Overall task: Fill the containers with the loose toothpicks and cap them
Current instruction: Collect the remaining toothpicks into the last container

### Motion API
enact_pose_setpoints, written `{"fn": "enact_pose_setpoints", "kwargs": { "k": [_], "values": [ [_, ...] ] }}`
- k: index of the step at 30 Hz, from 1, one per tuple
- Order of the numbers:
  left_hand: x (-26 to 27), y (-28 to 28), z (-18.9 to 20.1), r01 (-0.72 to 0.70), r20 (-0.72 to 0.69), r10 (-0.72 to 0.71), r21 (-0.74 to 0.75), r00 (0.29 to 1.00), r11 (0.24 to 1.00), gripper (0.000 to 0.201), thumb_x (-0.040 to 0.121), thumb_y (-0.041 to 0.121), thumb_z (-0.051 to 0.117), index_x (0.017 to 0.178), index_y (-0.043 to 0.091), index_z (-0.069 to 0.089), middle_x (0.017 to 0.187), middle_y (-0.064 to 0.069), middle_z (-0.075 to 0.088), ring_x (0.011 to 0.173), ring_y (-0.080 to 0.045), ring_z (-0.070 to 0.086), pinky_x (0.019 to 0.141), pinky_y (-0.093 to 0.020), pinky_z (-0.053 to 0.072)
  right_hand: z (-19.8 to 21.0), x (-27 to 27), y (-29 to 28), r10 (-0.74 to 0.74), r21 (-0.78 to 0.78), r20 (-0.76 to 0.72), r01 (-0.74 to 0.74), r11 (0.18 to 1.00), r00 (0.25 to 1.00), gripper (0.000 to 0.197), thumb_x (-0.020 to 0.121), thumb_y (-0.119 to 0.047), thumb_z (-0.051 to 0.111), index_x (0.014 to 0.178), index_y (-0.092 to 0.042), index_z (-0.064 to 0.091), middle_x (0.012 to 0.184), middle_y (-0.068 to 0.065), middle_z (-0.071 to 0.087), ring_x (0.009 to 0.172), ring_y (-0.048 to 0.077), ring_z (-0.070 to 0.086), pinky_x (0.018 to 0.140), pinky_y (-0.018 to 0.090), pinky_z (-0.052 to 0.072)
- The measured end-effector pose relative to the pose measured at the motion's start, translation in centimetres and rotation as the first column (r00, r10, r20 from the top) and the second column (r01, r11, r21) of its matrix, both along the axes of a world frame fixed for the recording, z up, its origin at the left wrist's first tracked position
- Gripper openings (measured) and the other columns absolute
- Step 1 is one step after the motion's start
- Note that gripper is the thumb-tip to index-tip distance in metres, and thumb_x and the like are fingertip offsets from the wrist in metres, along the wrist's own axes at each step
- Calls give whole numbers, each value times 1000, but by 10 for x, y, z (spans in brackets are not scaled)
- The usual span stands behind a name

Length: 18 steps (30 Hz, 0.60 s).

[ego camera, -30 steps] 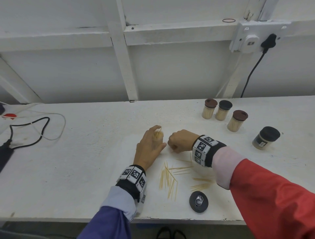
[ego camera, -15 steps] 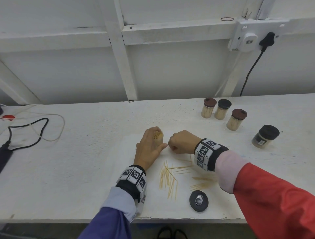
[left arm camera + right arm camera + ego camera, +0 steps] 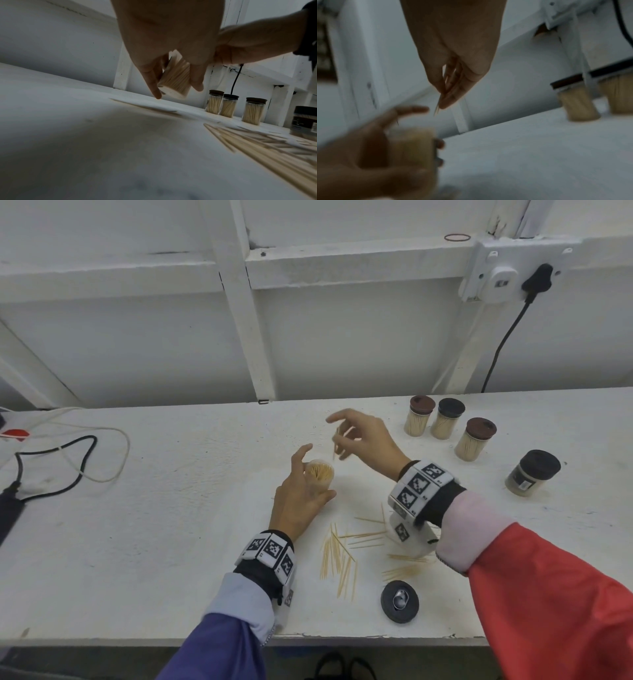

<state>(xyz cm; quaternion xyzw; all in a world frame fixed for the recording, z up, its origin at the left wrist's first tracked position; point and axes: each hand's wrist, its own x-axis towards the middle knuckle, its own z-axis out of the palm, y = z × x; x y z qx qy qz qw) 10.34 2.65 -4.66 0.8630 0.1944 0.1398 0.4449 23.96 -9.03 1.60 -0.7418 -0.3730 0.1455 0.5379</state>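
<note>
My left hand (image 3: pixel 301 494) grips an uncapped clear container (image 3: pixel 319 474) packed with toothpicks, tilted with one edge of its base off the table in the left wrist view (image 3: pixel 173 81). My right hand (image 3: pixel 356 440) hovers just above and right of the container's mouth, pinching a few toothpicks (image 3: pixel 336 445) that point down, also seen in the right wrist view (image 3: pixel 439 102). Loose toothpicks (image 3: pixel 339 556) lie scattered on the table near my wrists. A black cap (image 3: pixel 399 601) lies upside down near the front edge.
Three capped toothpick containers (image 3: pixel 445 422) stand at the back right, and a wider black-lidded jar (image 3: pixel 532 472) stands further right. Cables (image 3: pixel 68 460) lie on the far left of the white table (image 3: pixel 154 525). A plugged wall socket (image 3: pixel 513 275) sits above.
My right hand has lifted off the table with a few toothpicks and moved up above the container. The left hand keeps its grip, with the forefinger raised.
</note>
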Motion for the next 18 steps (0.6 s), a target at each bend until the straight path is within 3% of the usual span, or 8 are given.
{"fn": "enact_pose_setpoints", "kwargs": {
  "k": [3, 5, 7, 10, 12, 14, 16, 18],
  "values": [
    [2, 1, -2, -14, -5, 14, -42, 1000, 999, 90, 77, 29, 81, 144, 37, 21, 110, 7, 59, 97, -24, 63, 90, -41, 50, 7, -9, 6, 3, 93, -21, -1, 996, 1000, 14, 87, -4, 67, 101, -7, 67, 79, 8, 68, 73, 20, 68, 61, 30, 57],
    [2, 2, -2, -21, 2, 21, -53, 1000, 998, 89, 77, 30, 80, 143, 39, 21, 114, 6, 60, 99, -23, 64, 90, -42, 51, 0, -13, 9, 14, -8, 129, -13, 1000, 992, 10, 86, -11, 70, 95, -13, 72, 80, -1, 69, 77, 13, 64, 65, 25, 49],
    [3, 1, -2, -21, 24, 23, -60, 999, 998, 87, 79, 30, 79, 143, 40, 21, 114, 10, 59, 100, -21, 64, 89, -42, 52, -12, -18, 10, 59, -133, 336, -15, 991, 940, 8, 87, -19, 70, 93, -19, 74, 86, -8, 65, 82, 10, 55, 69, 27, 43],
    [3, 3, -2, -48, 26, 49, -50, 998, 998, 82, 82, 31, 76, 144, 38, 22, 109, 18, 59, 101, -17, 64, 89, -38, 51, -27, -24, 9, 130, -204, 525, -24, 979, 841, 16, 92, -28, 64, 102, -24, 75, 98, -6, 55, 90, 8, 43, 67, 30, 43],
    [3, 5, -2, -91, 26, 92, -36, 995, 995, 80, 83, 35, 74, 143, 39, 22, 109, 14, 61, 100, -19, 65, 88, -40, 52, -29, -28, 9, 120, -172, 494, -39, 984, 861, 23, 96, -31, 57, 115, -24, 70, 108, -5, 53, 99, 11, 46, 71, 29, 45],
    [3, 6, -2, -112, 38, 112, -5, 993, 994, 79, 83, 38, 73, 143, 39, 21, 106, 13, 61, 96, -20, 65, 84, -42, 52, -26, -32, 10, 114, -163, 341, -61, 985, 933, 33, 96, -39, 55, 127, -27, 59, 118, -8, 50, 107, 8, 48, 79, 27, 47],
    [2, 7, -1, -114, 50, 113, 27, 992, 993, 78, 84, 40, 71, 144, 37, 22, 106, 13, 59, 94, -20, 65, 81, -40, 52, -22, -33, 12, 172, -239, 204, -121, 964, 964, 49, 90, -45, 63, 135, -31, 50, 125, -9, 49, 109, 5, 50, 85, 25, 48],
    [2, 7, -1, -112, 58, 110, 31, 992, 993, 78, 84, 42, 71, 146, 36, 24, 119, 16, 57, 103, -13, 62, 84, -33, 50, -19, -31, 11, 197, -295, 163, -143, 945, 967, 52, 84, -38, 72, 132, -27, 55, 123, -5, 59, 105, 7, 55, 88, 25, 48]
  ]
}}
